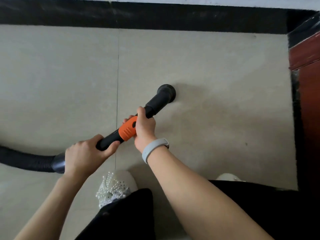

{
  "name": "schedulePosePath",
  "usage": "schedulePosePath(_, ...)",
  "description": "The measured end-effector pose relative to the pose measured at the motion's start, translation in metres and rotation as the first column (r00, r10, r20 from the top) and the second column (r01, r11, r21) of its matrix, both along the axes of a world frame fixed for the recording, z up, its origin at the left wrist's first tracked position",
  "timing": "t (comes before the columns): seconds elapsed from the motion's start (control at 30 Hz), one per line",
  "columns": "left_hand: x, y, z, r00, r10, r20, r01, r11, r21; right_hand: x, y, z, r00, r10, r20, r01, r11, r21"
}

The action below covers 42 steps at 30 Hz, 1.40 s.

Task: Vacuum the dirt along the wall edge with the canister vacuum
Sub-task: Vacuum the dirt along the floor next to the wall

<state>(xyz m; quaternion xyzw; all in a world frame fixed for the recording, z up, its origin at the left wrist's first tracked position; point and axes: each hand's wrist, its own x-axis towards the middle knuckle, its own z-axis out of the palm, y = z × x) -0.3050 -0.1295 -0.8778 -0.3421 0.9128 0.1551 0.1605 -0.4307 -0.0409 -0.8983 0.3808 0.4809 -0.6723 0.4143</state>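
Observation:
I hold a black vacuum wand [156,103] with an orange collar [127,130], pointing up and right. Its round black nozzle [166,93] rests on the beige tile floor, well short of the wall edge. My right hand [144,129] is wrapped around the wand at the orange collar, a grey band on its wrist. Lower down the wand, my left hand [86,153] grips where the ribbed black hose [26,161] joins it. The hose runs off to the left; the canister is out of view.
A black baseboard strip [138,16] runs along the wall at the top. A dark red wooden cabinet [308,80] stands at the right, with a black floor border beside it. My white beaded shoe [115,187] and dark trouser legs are at the bottom.

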Motion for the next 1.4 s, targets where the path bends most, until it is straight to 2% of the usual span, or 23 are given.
schedulePosePath(0.13, 0.046, -0.019, 0.023, 0.995, 0.032, 0.089, -0.032, 0.999, -0.007, 0.045, -0.019, 0.008, 0.991, 0.090, 0.094, -0.091, 0.996, 0.003)
schedulePosePath(0.27, 0.080, -0.050, 0.027, 0.994, 0.047, 0.102, -0.052, 0.997, 0.049, 0.079, -0.044, 0.013, 0.986, 0.087, 0.144, -0.088, 0.996, 0.003)
schedulePosePath(0.37, 0.088, -0.067, 0.015, 0.997, 0.049, 0.066, -0.055, 0.994, 0.096, 0.087, -0.061, 0.014, 0.991, 0.058, 0.122, -0.063, 0.997, 0.033)
schedulePosePath(0.5, 0.084, -0.072, 0.001, 1.000, -0.021, 0.019, 0.019, 0.992, 0.126, 0.084, -0.064, 0.014, 0.997, -0.015, 0.070, 0.007, 0.994, 0.107)
schedulePosePath(0.7, 0.091, -0.083, -0.006, 0.999, -0.036, -0.031, 0.041, 0.983, 0.180, 0.088, -0.078, 0.014, 1.000, -0.013, -0.014, 0.016, 0.982, 0.189)
schedulePosePath(0.93, 0.120, -0.104, -0.015, 0.999, 0.042, -0.015, -0.041, 0.994, 0.100, 0.116, -0.105, 0.007, 0.998, 0.030, -0.048, -0.025, 0.996, 0.086)
schedulePosePath(1.13, 0.127, -0.086, -0.013, 1.000, -0.006, -0.030, 0.006, 1.000, 0.021, 0.124, -0.081, 0.004, 0.997, 0.050, -0.057, -0.048, 0.998, 0.033)
schedulePosePath(1.27, 0.129, -0.060, -0.010, 0.998, -0.055, -0.019, 0.055, 0.998, 0.014, 0.129, -0.048, 0.001, 1.000, 0.005, -0.029, -0.004, 0.999, 0.048)
schedulePosePath(1.4, 0.096, -0.023, -0.011, 0.986, -0.164, -0.033, 0.164, 0.986, 0.024, 0.104, -0.005, -0.001, 0.996, -0.071, -0.059, 0.076, 0.992, 0.099)
